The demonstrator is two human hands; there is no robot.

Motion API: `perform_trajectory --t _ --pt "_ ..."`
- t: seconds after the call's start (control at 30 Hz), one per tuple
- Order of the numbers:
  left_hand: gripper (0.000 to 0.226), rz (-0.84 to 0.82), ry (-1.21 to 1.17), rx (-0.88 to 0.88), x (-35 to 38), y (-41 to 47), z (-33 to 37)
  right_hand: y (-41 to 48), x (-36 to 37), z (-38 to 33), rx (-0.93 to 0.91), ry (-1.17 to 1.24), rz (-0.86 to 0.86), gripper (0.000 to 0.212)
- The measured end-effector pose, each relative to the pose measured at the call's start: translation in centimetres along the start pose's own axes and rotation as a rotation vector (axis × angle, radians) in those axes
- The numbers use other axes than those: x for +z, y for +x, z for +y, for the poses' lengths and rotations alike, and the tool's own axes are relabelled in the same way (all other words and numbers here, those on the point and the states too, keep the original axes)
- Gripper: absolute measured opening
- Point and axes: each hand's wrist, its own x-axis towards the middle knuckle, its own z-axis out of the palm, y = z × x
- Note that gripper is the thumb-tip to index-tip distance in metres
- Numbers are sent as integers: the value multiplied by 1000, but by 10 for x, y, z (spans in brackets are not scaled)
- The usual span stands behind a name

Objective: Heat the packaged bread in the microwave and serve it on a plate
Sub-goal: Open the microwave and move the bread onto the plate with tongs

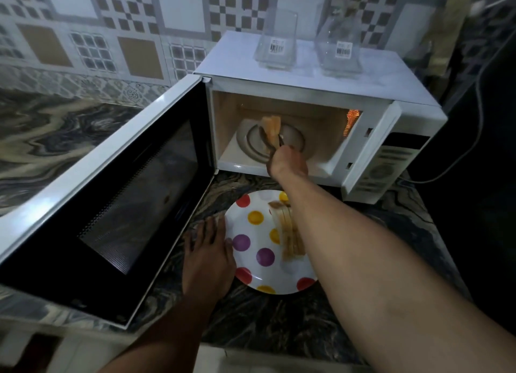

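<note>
1. Our left hand (208, 250) lies flat, fingers relaxed, against the dotted plate (262, 202).
2. Our right forearm hides part of the pale bread slices (287, 233) there.
3. Our right hand (287, 162) grips blurred tongs (263, 135) pinching golden bread (272, 127) inside the open microwave (307, 77).

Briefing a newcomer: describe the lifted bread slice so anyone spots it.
Start at the open white microwave oven. Inside, the right hand holds dark tongs pinching a tan bread slice. Unlike the slices lying on the polka-dot plate, it is held upright.
</note>
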Motion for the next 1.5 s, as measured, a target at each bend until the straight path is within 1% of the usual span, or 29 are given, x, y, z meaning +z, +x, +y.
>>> perform_trajectory --t 0.07,0.2,0.3,0.37,0.5,0.6,0.77,0.97,1.1,1.23,1.4,1.5 --pt "62 0 -5 -2 0 0 0 -4 -2 0 -1 -12 -4 31" --pt "66 -7 -8 -8 -1 -1 1 -18 -9 4 -29 -20 -21 23" --pt "67 -9 -19 -5 -4 -2 1 -32 -16 6 -37 -21 -9 22" --pt "70 -51 -23 -5 -6 -3 2 -43 -21 8 -41 -14 -6 25" --pt "70 -117 -13 -7 -8 0 1 -70 -30 13 -63 -3 -2 36" --pt "66 -197 -6 20 -10 2 -1 -94 -33 18 -68 -11 5 37" --pt "73 -277 40 47 -20 1 2 -133 -34 29 -94 2 -5 39" --pt "62 -364 -85 -36 -26 9 5 -181 -25 48 -114 26 -13 43" --pt "65 -463 -71 -37 -28 19 -2 -203 -12 58 -111 42 -39 42" --pt "67 -480 -14 -18 -27 13 -1 -218 -5 68 -68 4 -66 42" --pt "69 -483 -16 -17 -30 12 1 -230 0 81 -85 -2 -96 40" --pt "71 -494 -18 -17 -31 11 1 -235 6 89 -64 -10 -123 42"
